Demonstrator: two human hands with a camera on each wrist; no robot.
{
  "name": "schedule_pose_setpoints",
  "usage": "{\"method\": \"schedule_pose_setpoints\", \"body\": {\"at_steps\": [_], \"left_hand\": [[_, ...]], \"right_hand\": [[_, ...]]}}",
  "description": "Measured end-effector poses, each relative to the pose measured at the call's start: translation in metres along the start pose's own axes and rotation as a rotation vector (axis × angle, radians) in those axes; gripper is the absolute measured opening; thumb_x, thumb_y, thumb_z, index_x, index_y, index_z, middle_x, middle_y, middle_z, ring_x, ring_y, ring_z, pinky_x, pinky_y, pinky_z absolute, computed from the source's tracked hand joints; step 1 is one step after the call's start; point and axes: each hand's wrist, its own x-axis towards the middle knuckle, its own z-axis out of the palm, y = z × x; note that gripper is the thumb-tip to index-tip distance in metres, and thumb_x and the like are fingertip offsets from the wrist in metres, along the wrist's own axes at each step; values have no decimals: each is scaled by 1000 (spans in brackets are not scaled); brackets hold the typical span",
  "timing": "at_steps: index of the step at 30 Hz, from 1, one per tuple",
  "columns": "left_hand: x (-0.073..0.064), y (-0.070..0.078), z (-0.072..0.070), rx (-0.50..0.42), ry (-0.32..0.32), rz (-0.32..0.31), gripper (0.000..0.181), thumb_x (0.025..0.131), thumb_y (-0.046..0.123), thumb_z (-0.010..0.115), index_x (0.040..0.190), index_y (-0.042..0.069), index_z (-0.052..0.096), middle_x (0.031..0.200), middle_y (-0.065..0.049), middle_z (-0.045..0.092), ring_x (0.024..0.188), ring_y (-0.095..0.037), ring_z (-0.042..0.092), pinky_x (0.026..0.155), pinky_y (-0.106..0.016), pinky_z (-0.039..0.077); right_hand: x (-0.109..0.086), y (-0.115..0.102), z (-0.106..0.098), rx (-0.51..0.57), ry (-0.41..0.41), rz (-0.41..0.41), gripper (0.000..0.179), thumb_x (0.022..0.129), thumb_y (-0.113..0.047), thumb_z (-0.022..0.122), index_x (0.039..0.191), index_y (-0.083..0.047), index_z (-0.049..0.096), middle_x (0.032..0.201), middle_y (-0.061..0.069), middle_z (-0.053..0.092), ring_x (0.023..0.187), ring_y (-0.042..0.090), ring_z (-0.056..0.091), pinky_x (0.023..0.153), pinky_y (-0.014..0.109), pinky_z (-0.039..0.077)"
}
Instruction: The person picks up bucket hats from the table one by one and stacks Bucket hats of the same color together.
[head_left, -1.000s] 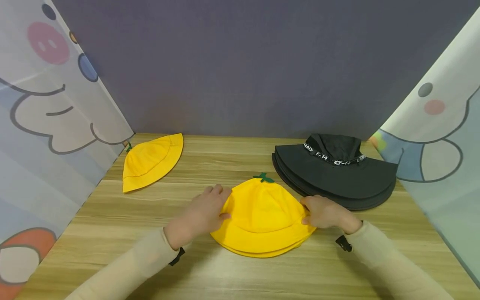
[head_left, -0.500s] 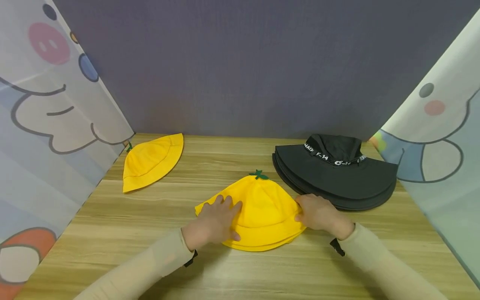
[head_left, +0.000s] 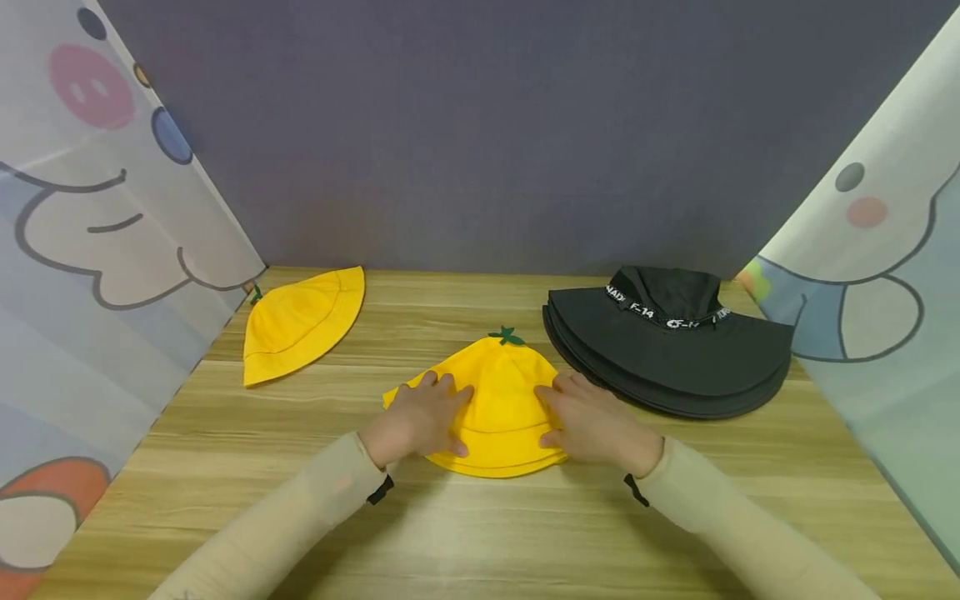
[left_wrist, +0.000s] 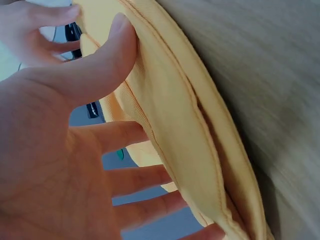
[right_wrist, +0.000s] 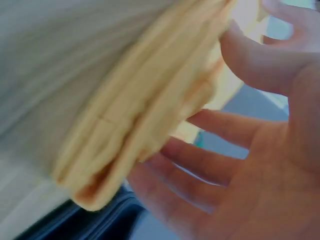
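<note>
A yellow bucket hat point(head_left: 502, 408) with a green leaf-shaped tip point(head_left: 507, 335) lies flattened in the middle of the table. My left hand point(head_left: 422, 418) rests on its left side, fingers spread, thumb toward the brim. On the opposite side my right hand point(head_left: 596, 421) touches the hat with fingers stretched out. Up close in the left wrist view, the yellow brim point(left_wrist: 175, 115) shows two layers at its edge, with straight fingers against it. The right wrist view, slightly blurred, has several folded layers of yellow cloth point(right_wrist: 135, 120) beside the fingers.
Another yellow hat point(head_left: 303, 323) lies at the back left. At the back right sits a stack of wide-brimmed black hats point(head_left: 675, 350), close to my right hand. A grey panel point(head_left: 480, 142) closes off the rear of the wooden table point(head_left: 187, 500); printed cartoon sheets flank both sides.
My right hand has moved left, and the hat looks narrower on that side. A flap now sticks out at the hat's left, under my left hand. The hat has shifted slightly left and away.
</note>
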Motion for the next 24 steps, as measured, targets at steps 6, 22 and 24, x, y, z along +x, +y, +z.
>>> {"method": "schedule_pose_setpoints", "body": {"at_steps": [6,22,24], "left_hand": [[5,-3,0,-2,37,25,88,86,60,72,158,20,40,148,-9,45,133,-33,40,97,-58,44],[-2,-91,-14,-249,323,-128,41,103,24,60,133,-3,60,123,-23,60,107,-38,60,80,-53,54],[-5,-103,-15,-183,361,-152,37,102,22,60,129,-3,61,118,-23,61,106,-40,60,76,-55,55]], "right_hand": [[15,5,1,-29,-118,48,66,89,-36,80,144,-9,57,138,15,53,128,35,48,82,55,52],[26,-6,3,-142,-130,12,48,86,-36,82,127,-15,68,122,11,58,109,32,54,75,47,49],[26,-6,3,-142,-132,8,48,87,-37,81,127,-14,67,122,12,58,109,32,53,74,46,48]]}}
